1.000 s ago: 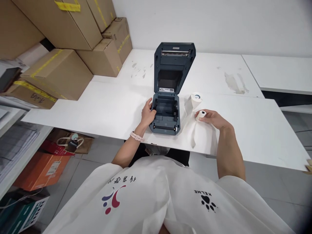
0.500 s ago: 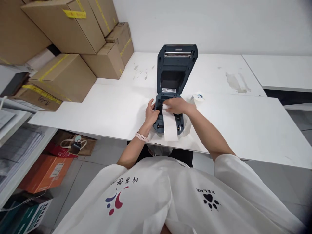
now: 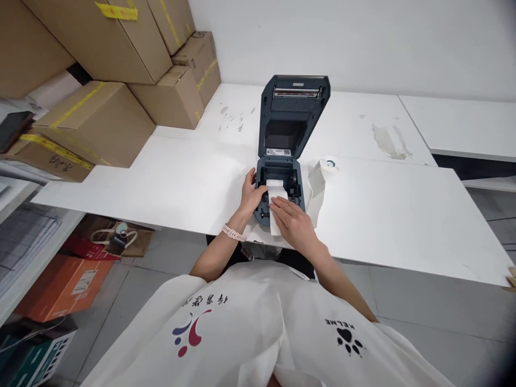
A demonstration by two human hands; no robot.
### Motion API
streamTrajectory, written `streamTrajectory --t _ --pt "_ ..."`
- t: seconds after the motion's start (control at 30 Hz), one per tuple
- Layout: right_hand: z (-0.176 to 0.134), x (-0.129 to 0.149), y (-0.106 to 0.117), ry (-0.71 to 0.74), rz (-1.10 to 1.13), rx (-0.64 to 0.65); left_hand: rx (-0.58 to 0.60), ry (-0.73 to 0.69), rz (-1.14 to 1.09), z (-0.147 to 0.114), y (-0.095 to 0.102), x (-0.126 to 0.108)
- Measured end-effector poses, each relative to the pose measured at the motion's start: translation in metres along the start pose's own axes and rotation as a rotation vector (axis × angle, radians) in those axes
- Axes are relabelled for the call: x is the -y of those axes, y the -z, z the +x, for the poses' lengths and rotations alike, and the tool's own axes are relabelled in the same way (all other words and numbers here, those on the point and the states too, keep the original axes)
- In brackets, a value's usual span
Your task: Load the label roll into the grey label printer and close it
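The printer [image 3: 282, 160] is dark slate blue; the paper strip [image 3: 276, 190], plain white; the paper roll [image 3: 323, 168], white with a blue core ring [image 3: 330, 163]. I see a white tabletop [image 3: 374, 204] with greyish stains [image 3: 385, 141], brown cartons [image 3: 108, 123] with yellow tape [image 3: 116, 11], and a pale pink wristband [image 3: 233, 233].

Stacked cardboard boxes [image 3: 99, 129], orange box [image 3: 58, 287]

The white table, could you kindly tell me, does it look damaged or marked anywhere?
Yes: a greyish patch right of the raised printer lid and smaller spots to its left break up the plain white tabletop. Whether stained or peeling, I cannot tell.
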State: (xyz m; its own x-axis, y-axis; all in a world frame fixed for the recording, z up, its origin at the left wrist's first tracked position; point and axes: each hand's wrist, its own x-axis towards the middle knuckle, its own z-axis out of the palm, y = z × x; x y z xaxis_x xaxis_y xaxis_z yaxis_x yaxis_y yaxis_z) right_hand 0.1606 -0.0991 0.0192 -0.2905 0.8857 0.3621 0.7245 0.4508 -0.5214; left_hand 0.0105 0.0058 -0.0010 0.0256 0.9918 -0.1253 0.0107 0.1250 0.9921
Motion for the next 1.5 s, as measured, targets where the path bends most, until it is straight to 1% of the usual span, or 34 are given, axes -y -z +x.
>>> streamTrajectory --t 0.07,0.13,0.33,0.53,0.63,0.7,0.77,0.8,0.83,0.87,0.93,0.97,1.0,1.03,1.07,1.1,1.13,1.2,1.27,1.33,1.4,1.47,1.5 --pt "-0.005 0.004 -0.010 -0.019 0.035 -0.051 0.025 -0.010 0.013 0.002 0.000 0.001" --pt "-0.005 0.006 -0.015 -0.031 0.061 -0.084 0.044 -0.019 0.021 0.003 0.001 0.002" --pt "-0.005 0.005 -0.013 -0.024 0.069 -0.104 0.060 -0.028 0.027 0.001 0.002 0.001" --pt "-0.009 0.009 -0.018 0.025 0.063 -0.174 0.061 -0.031 0.034 0.003 0.002 0.000" --pt "-0.010 0.005 -0.009 0.023 0.124 -0.182 0.071 -0.019 0.025 -0.011 0.003 -0.002" --pt "-0.001 -0.008 0.007 -0.017 0.204 -0.227 0.098 0.008 0.021 -0.030 0.005 -0.002" --pt "0.022 -0.030 0.031 -0.078 0.241 -0.358 0.121 0.067 0.026 -0.054 0.008 -0.002" --pt "0.041 -0.042 0.045 -0.106 0.232 -0.451 0.150 0.097 0.047 -0.065 0.010 -0.002" --pt "0.064 -0.055 0.059 -0.121 0.225 -0.503 0.158 0.112 0.067 -0.076 0.012 -0.003" --pt "0.090 -0.066 0.073 -0.131 0.238 -0.514 0.171 0.120 0.085 -0.085 0.013 -0.003" --pt "0.146 -0.082 0.098 -0.186 0.352 -0.501 0.185 0.132 0.107 -0.098 0.016 -0.004" --pt "0.173 -0.086 0.108 -0.230 0.445 -0.478 0.195 0.142 0.105 -0.102 0.018 -0.004" --pt "0.195 -0.086 0.117 -0.276 0.547 -0.422 0.205 0.154 0.103 -0.104 0.019 -0.004" --pt "0.212 -0.084 0.123 -0.299 0.637 -0.346 0.213 0.160 0.101 -0.104 0.020 -0.003" --pt "0.221 -0.081 0.127 -0.312 0.708 -0.289 0.220 0.157 0.098 -0.104 0.022 -0.001" --pt "0.223 -0.075 0.129 -0.309 0.754 -0.256 0.226 0.148 0.092 -0.102 0.025 0.001" --pt "0.217 -0.069 0.128 -0.287 0.775 -0.256 0.228 0.139 0.080 -0.100 0.028 0.003" --pt "0.187 -0.056 0.119 -0.220 0.767 -0.336 0.204 0.143 0.025 -0.094 0.035 0.007" --pt "0.141 -0.041 0.102 -0.163 0.714 -0.410 0.143 0.153 -0.050 -0.088 0.044 0.006" --pt "0.094 -0.028 0.081 -0.172 0.615 -0.429 0.083 0.130 -0.094 -0.080 0.050 -0.001" --pt "0.054 -0.018 0.058 -0.167 0.509 -0.415 0.062 0.086 -0.090 -0.073 0.050 -0.012" --pt "0.027 -0.014 0.037 -0.177 0.453 -0.414 0.074 0.063 -0.070 -0.067 0.044 -0.022" --pt "0.017 -0.014 0.028 -0.215 0.454 -0.423 0.085 0.062 -0.067 -0.065 0.039 -0.026"
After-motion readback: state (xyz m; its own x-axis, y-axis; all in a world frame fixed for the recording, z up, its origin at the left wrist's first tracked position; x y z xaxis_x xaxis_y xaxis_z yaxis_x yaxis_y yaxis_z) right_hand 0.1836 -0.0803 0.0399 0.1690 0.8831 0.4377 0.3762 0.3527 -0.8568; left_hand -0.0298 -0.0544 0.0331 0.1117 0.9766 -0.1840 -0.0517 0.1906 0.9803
